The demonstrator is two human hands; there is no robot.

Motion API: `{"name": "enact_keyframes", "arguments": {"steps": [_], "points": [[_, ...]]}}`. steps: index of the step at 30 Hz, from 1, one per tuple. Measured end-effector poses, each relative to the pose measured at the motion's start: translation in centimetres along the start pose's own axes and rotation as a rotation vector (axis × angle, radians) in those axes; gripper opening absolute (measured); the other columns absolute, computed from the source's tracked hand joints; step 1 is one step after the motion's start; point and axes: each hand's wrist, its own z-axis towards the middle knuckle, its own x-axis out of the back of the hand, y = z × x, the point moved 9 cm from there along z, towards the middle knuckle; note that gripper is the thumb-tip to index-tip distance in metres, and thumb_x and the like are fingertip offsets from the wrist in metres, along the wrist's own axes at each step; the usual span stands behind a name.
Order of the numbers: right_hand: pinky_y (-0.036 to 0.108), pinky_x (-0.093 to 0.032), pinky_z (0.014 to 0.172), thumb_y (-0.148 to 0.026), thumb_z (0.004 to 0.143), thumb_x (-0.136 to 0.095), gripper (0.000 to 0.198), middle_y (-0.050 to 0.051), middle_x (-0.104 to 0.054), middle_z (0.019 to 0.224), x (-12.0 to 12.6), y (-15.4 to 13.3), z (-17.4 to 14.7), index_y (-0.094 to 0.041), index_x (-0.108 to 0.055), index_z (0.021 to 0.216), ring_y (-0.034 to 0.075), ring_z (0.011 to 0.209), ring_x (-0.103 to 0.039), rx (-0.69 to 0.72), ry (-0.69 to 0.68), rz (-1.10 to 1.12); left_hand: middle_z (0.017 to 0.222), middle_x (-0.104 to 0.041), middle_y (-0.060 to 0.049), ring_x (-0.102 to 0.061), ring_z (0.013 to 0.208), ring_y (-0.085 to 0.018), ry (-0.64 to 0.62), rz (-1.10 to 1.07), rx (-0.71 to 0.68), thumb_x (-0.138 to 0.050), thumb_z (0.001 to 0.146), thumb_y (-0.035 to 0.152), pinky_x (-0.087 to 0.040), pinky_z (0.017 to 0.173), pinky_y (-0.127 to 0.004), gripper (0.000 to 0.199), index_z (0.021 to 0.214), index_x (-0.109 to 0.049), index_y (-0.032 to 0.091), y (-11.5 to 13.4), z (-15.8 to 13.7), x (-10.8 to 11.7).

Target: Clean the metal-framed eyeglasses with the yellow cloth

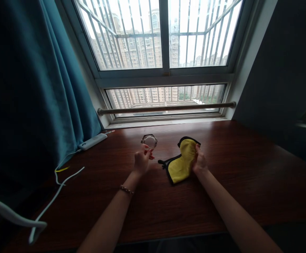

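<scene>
My left hand (141, 160) is closed at the near edge of a small clear glass dish (152, 136), which has a faceted, dark-looking rim. Its fingers are pinched together there, above the brown tabletop. In my right hand (200, 161) is a yellow cloth (182, 169) with black edging, gripped along its right side. The cloth is bunched at the middle, and its lower left part spreads toward the left hand. A black loop sticks out from its left corner. Cloth and dish are apart.
A white power strip (93, 141) lies at the back left of the wooden table (153, 214), by the blue curtain (63, 88). White cables (55, 196) run down the left side. Behind the table, a rail (166, 109) crosses the window.
</scene>
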Motion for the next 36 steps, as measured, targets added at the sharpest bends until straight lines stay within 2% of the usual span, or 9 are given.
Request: {"name": "enact_keyframes", "arguments": {"steps": [4,7,10,16,20,23,26,30,36], "points": [[0.033,-0.052,0.067,-0.063,0.079,-0.030,0.056,0.011,-0.062,0.103,-2.6,0.5,-1.0,-0.017,-0.057,0.094,0.023,0.089,-0.061,-0.057,-0.194,0.078,0.056,-0.057,0.003,-0.059,0.049,-0.013,-0.197,0.076,-0.113,-0.050,0.080,0.034,-0.042,0.046,-0.019,0.015,0.084,-0.045,0.020,3.3,-3.4,-6.6],[0.030,-0.050,0.076,-0.051,0.070,-0.056,0.036,0.007,-0.060,0.106,-3.3,1.4,-1.2,-0.020,-0.054,0.088,0.020,0.094,-0.059,-0.033,-0.192,0.114,0.063,-0.057,0.001,-0.057,0.055,-0.012,-0.208,0.250,-0.256,-0.044,0.083,0.025,-0.041,0.052,-0.020,0.007,0.080,-0.047,0.019,4.9,-5.0,-9.0],[0.027,-0.049,0.076,-0.034,0.059,-0.069,0.040,0.003,-0.061,0.096,-3.4,2.5,-1.2,-0.021,-0.050,0.091,0.017,0.085,-0.060,-0.012,-0.148,0.106,0.068,-0.055,-0.003,-0.055,0.060,-0.013,-0.196,0.450,-0.410,-0.039,0.085,0.020,-0.042,0.057,-0.021,0.011,0.085,-0.050,0.017,5.9,-6.1,-9.9],[0.026,-0.048,0.060,-0.028,0.063,-0.064,0.026,0.004,-0.064,0.076,-3.4,3.2,-1.8,-0.013,-0.057,0.082,0.016,0.066,-0.059,0.006,-0.162,-0.025,0.079,-0.054,-0.006,-0.055,0.064,-0.014,-0.320,0.760,-0.771,-0.039,0.084,0.014,-0.044,0.054,-0.022,0.021,0.099,-0.054,0.017,6.9,-8.7,-10.8],[0.025,-0.046,0.056,-0.027,0.064,-0.058,0.018,0.002,-0.063,0.069,-2.3,2.3,-1.8,-0.014,-0.056,0.075,0.016,0.061,-0.057,0.052,-0.095,-0.136,0.073,-0.053,-0.003,-0.053,0.057,-0.013,-0.323,0.796,-0.994,-0.040,0.084,0.009,-0.044,0.051,-0.022,0.041,0.122,-0.043,0.021,7.8,-10.4,-11.1],[0.026,-0.045,0.057,-0.027,0.064,-0.055,0.018,0.003,-0.064,0.071,-1.7,1.5,-1.8,-0.014,-0.057,0.076,0.017,0.061,-0.057,0.093,-0.052,-0.246,0.075,-0.051,-0.002,-0.053,0.062,-0.013,-0.149,0.663,-0.916,-0.048,0.083,0.016,-0.046,0.057,-0.023,0.050,0.129,-0.032,0.025,8.8,-9.5,-9.5],[0.025,-0.043,0.058,-0.026,0.064,-0.053,0.017,0.004,-0.064,0.071,-1.4,0.5,-2.1,-0.014,-0.058,0.074,0.019,0.065,-0.057,0.149,-0.010,-0.389,0.106,-0.048,-0.013,-0.052,0.096,-0.024,0.002,0.483,-0.758,-0.062,0.074,0.029,-0.046,0.079,-0.036,0.068,0.131,-0.027,0.019,9.1,-7.9,-7.4],[0.024,-0.041,0.058,-0.025,0.065,-0.052,0.014,0.003,-0.064,0.067,-2.5,-0.4,-2.8,-0.015,-0.060,0.071,0.018,0.064,-0.056,0.235,-0.046,-0.548,0.137,-0.027,-0.013,-0.021,0.128,-0.029,-0.218,0.333,-0.710,-0.065,0.070,0.021,-0.027,0.101,-0.048,0.078,0.134,-0.020,0.022,8.7,-7.1,-8.1],[0.023,-0.039,0.058,-0.028,0.071,-0.049,0.017,0.003,-0.064,0.068,-3.6,-1.0,-3.7,-0.015,-0.060,0.077,0.017,0.062,-0.056,0.331,-0.115,-0.678,0.133,-0.037,-0.011,-0.034,0.124,-0.023,-0.306,0.122,-0.711,-0.064,0.068,0.013,-0.027,0.103,-0.044,0.078,0.132,-0.022,0.023,8.8,-7.1,-7.7]]}}
